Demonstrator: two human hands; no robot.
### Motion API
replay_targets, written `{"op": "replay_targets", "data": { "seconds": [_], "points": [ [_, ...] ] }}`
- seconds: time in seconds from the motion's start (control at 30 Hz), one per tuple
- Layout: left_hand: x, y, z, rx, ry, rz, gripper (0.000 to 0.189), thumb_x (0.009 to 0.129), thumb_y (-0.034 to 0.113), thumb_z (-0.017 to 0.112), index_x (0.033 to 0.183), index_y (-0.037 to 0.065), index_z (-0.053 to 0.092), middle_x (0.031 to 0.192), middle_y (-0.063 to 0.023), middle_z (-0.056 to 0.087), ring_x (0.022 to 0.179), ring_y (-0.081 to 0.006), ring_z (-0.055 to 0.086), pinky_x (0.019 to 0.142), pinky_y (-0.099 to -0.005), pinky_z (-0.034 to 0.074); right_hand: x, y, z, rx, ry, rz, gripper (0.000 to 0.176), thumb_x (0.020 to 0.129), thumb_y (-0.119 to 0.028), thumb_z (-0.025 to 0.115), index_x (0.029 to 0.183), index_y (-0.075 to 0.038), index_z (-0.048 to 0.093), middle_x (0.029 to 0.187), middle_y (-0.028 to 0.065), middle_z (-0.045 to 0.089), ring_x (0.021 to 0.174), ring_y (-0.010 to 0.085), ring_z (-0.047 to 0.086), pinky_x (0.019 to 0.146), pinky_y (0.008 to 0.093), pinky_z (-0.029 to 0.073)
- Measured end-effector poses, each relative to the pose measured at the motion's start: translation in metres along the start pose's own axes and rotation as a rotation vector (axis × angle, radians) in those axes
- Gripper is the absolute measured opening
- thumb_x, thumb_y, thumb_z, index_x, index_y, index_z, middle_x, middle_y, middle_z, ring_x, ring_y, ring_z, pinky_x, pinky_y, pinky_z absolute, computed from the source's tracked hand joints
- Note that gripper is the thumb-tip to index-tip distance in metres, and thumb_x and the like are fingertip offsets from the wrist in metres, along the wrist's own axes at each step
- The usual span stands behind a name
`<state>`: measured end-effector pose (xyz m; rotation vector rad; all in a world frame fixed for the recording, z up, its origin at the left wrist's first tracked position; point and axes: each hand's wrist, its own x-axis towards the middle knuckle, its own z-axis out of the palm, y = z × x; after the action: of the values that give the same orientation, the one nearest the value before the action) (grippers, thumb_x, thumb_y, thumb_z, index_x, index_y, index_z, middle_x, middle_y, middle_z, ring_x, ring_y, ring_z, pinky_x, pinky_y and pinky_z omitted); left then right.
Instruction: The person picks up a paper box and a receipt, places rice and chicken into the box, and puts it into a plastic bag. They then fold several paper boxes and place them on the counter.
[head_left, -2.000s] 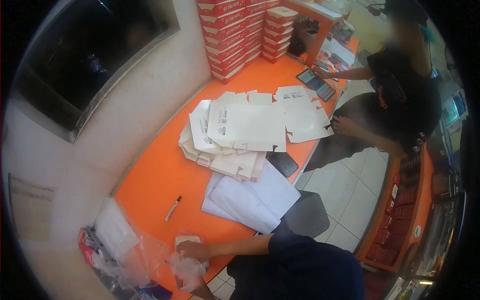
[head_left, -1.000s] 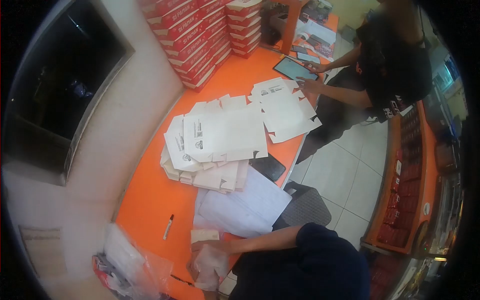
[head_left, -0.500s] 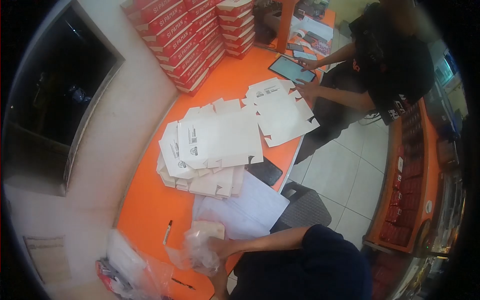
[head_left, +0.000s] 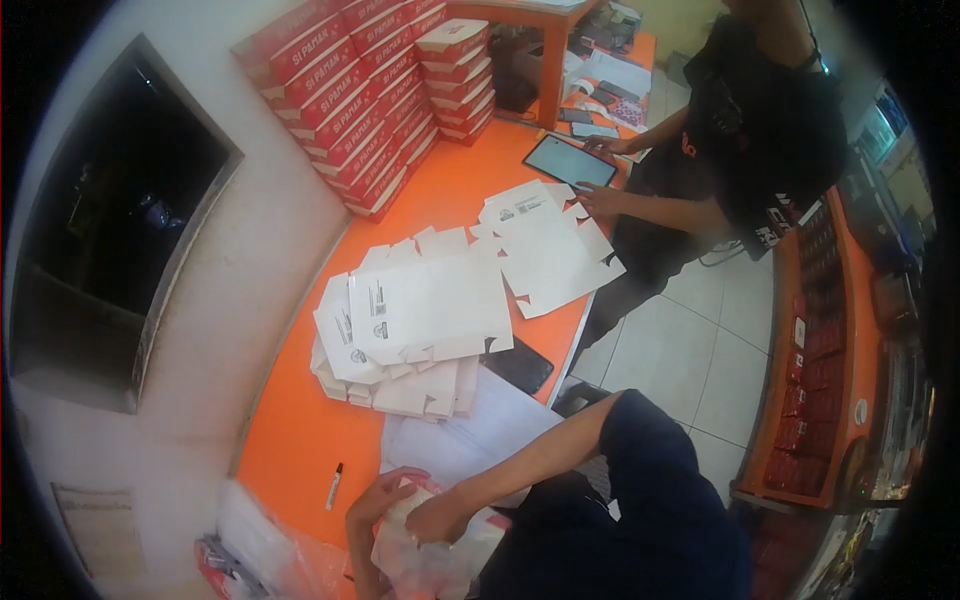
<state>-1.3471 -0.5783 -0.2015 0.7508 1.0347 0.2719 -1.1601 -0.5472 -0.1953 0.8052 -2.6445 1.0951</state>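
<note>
A crinkled clear plastic bag (head_left: 425, 568) is at the table's near edge, with pale and red material showing through or beside it. My left hand (head_left: 382, 494) is curled round its left edge, fingertips at the top. My right hand (head_left: 440, 517) is closed, pressed at the bag's mouth or into it; what its fingers grip is hidden. Left of my hands lies a black and white marker (head_left: 334, 487). White paper sheets (head_left: 445, 447) lie just beyond them, partly under a pile of flat white box blanks (head_left: 440, 295) with printed logos.
Red and white boxes (head_left: 335, 110) are stacked by the wall. A dark phone (head_left: 522, 366) lies near the right table edge. Another person (head_left: 745, 140) touches a tablet (head_left: 570, 163) at the far end. More plastic packaging (head_left: 265, 530) is at lower left.
The bag has shifted down and right, and red shows in it now. My left hand has come up to its left edge; my right hand has moved onto its top. The view has tilted slightly.
</note>
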Motion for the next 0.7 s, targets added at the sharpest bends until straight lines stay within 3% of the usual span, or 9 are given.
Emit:
{"op": "replay_targets", "data": {
  "seconds": [0.07,0.13,0.23,0.33,0.43,0.5,0.53,0.63,0.7],
  "points": [
    [0.023,-0.068,-0.047,-0.012,-0.008,0.088,0.066,0.089,0.017,0.067,0.144,0.005,0.033,0.14,-0.0151,0.044,0.122,-0.0215,0.05,0.097,-0.0353,0.046,-0.03,0.005,-0.032,0.0,-0.048,0.111,0.021,0.065,-0.011,0.069,0.08,0.003,0.066,0.083,0.0232,0.066,0.087,0.0385,0.065,0.078,0.0479,0.049],
    [0.041,-0.09,-0.051,-0.053,0.16,0.25,0.065,0.091,0.017,0.064,0.145,0.005,0.03,0.141,-0.0146,0.043,0.122,-0.0213,0.049,0.096,-0.0355,0.047,-0.055,0.035,-0.007,0.156,0.674,0.018,0.033,0.071,-0.015,0.069,0.1,0.0,0.066,0.09,0.0211,0.067,0.087,0.0373,0.065,0.078,0.0453,0.049],
    [0.079,-0.081,0.009,-0.15,0.704,0.605,0.06,0.092,0.015,0.062,0.143,0.005,0.033,0.138,-0.0147,0.044,0.119,-0.0224,0.051,0.095,-0.0358,0.047,-0.081,0.026,-0.044,-0.029,0.78,0.442,0.044,0.075,-0.019,0.069,0.116,-0.005,0.061,0.094,0.0182,0.068,0.087,0.038,0.065,0.078,0.0449,0.05],
    [0.104,-0.049,0.086,-0.303,1.173,0.704,0.055,0.092,0.016,0.061,0.14,0.004,0.037,0.135,-0.0144,0.046,0.117,-0.0242,0.052,0.094,-0.0366,0.047,-0.069,0.033,-0.011,0.066,1.331,0.756,0.036,0.074,-0.018,0.068,0.105,0.0,0.066,0.093,0.0206,0.067,0.083,0.0398,0.064,0.076,0.0461,0.05],
    [0.095,0.006,0.157,-0.533,1.322,0.451,0.054,0.093,0.023,0.061,0.138,0.005,0.038,0.134,-0.0144,0.046,0.118,-0.0251,0.05,0.097,-0.0381,0.045,-0.071,0.04,-0.001,0.05,0.858,1.363,0.027,0.071,-0.016,0.068,0.088,0.004,0.068,0.089,0.0242,0.066,0.079,0.0422,0.062,0.073,0.0475,0.049],
    [0.085,0.006,0.177,-0.612,1.255,0.456,0.055,0.097,0.031,0.057,0.141,0.007,0.036,0.137,-0.0159,0.043,0.124,-0.0228,0.045,0.104,-0.0384,0.04,-0.077,0.046,0.011,0.054,0.78,1.22,0.023,0.069,-0.014,0.067,0.08,0.006,0.067,0.086,0.0263,0.065,0.076,0.043,0.06,0.073,0.0487,0.049],
    [0.068,0.01,0.18,-0.813,1.023,0.524,0.056,0.097,0.03,0.057,0.142,0.007,0.034,0.138,-0.0159,0.042,0.124,-0.023,0.045,0.104,-0.0382,0.04,-0.08,0.049,0.019,0.056,0.738,1.15,0.022,0.068,-0.013,0.067,0.076,0.007,0.066,0.084,0.0273,0.064,0.074,0.0433,0.06,0.073,0.0493,0.048],
    [0.042,-0.01,0.158,-0.942,0.737,0.574,0.056,0.097,0.028,0.057,0.142,0.007,0.034,0.138,-0.0159,0.042,0.124,-0.0234,0.045,0.104,-0.0385,0.04,-0.068,0.053,0.042,0.052,0.827,0.689,0.02,0.069,-0.01,0.065,0.077,0.008,0.064,0.079,0.0266,0.063,0.076,0.0438,0.059,0.074,0.049,0.048],
    [0.025,-0.019,0.136,-0.906,0.678,0.592,0.055,0.096,0.027,0.057,0.142,0.006,0.033,0.138,-0.0159,0.042,0.124,-0.0237,0.045,0.104,-0.0387,0.04,-0.062,0.011,-0.002,0.278,0.768,0.433,0.018,0.069,-0.009,0.064,0.077,0.007,0.063,0.078,0.026,0.062,0.077,0.0435,0.06,0.074,0.0488,0.048]
  ]
}}
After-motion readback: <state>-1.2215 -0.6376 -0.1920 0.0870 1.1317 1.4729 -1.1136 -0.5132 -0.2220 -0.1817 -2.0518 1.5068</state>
